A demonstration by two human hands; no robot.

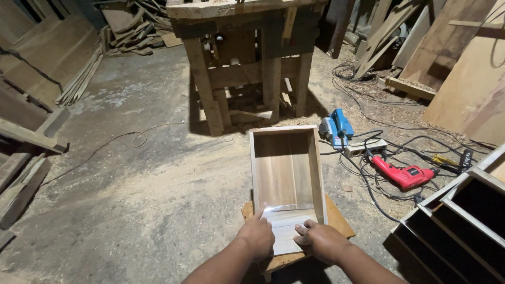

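- Hands, two of them, come up from the bottom edge of the frame and rest on the near end of a wooden drawer box (pixel 286 171) at lower centre.
- Left hand (pixel 258 236) lies palm down with fingers loosely curled and the forefinger stretched forward along the box's left inner corner; it grips nothing, only presses on the pale near panel.
- Right hand (pixel 318 241) sits just beside it, fingers bent under and knuckles up, touching the same panel near its right side; it holds nothing that I can make out.
- One drawer box, open-topped and rectangular, runs away from the person, its near end resting on one small wooden stool (pixel 336 218) whose orange-brown top shows on both sides.
- One heavy wooden workbench (pixel 247 63) stands at upper centre, just beyond the far end of the box.
- One blue power planer (pixel 336 128) lies right of the box's far corner.
- One white power strip (pixel 365 148) sits beside the planer, among tangled black cables.
- One red electric drill (pixel 405 175) lies on the floor at mid right.
- One wooden cabinet frame (pixel 457 215) with several open compartments fills the lower right corner.
- Sawdust-strewn concrete floor (pixel 137 173) spreads across the left half, with stacked planks (pixel 31 94) along the left edge.
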